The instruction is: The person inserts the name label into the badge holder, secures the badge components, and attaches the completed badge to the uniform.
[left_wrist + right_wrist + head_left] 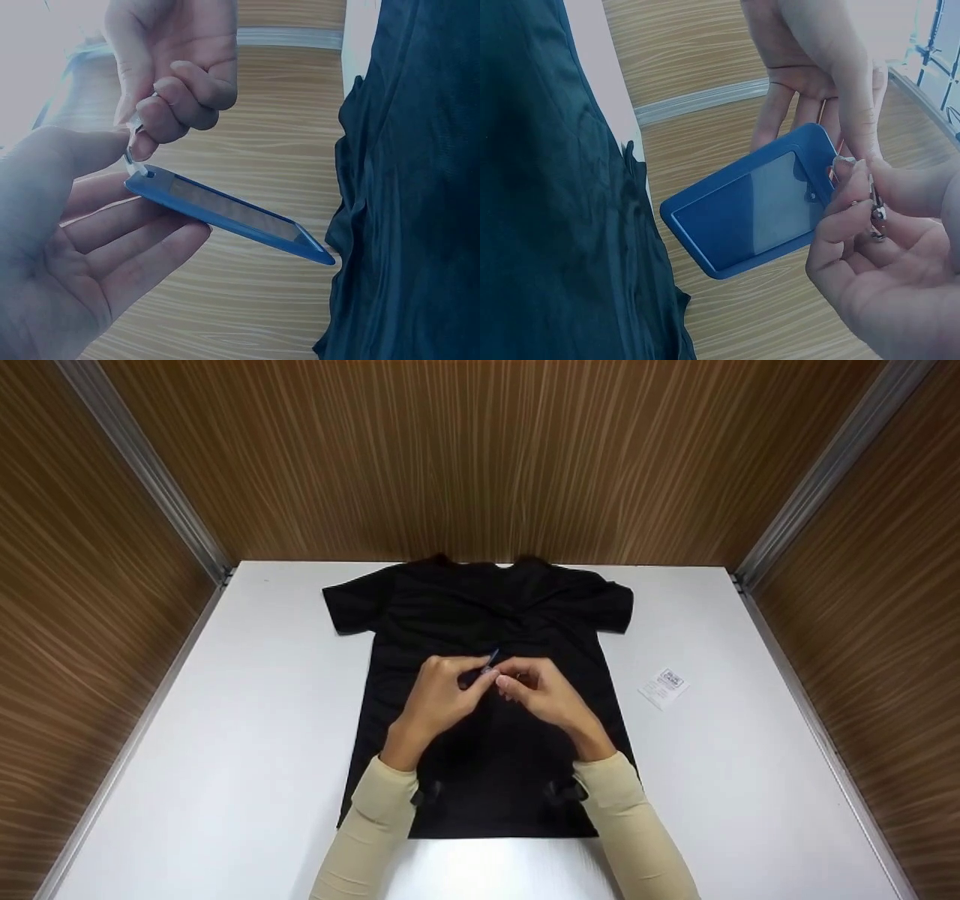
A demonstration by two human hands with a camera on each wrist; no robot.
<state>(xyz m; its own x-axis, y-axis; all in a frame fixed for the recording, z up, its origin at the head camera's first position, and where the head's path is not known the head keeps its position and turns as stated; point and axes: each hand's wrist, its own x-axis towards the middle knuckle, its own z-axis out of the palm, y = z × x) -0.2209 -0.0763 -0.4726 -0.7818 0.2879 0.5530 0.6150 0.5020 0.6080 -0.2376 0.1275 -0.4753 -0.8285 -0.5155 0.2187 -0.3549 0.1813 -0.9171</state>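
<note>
Both hands meet over the middle of a black short-sleeved T-shirt point(480, 607) spread on the table. Between them is a blue badge holder point(735, 210) with a clear window. My left hand point(442, 694) pinches the short clear strap point(133, 159) at the holder's slotted end, its other fingers stretched behind the holder. The fingers of my right hand point(551, 694) curl round a silver metal clip point(877, 214) joined to that strap, thumb pressed on it. Seen in the left wrist view, the holder point(232, 206) slants away from the hands with its far end low.
A small white card with dark print point(664, 688) lies on the white table point(247, 697), right of the shirt. Wood-grain panels point(480, 457) stand at the back and both sides, with metal rails at the corners. The shirt's collar reaches the back panel.
</note>
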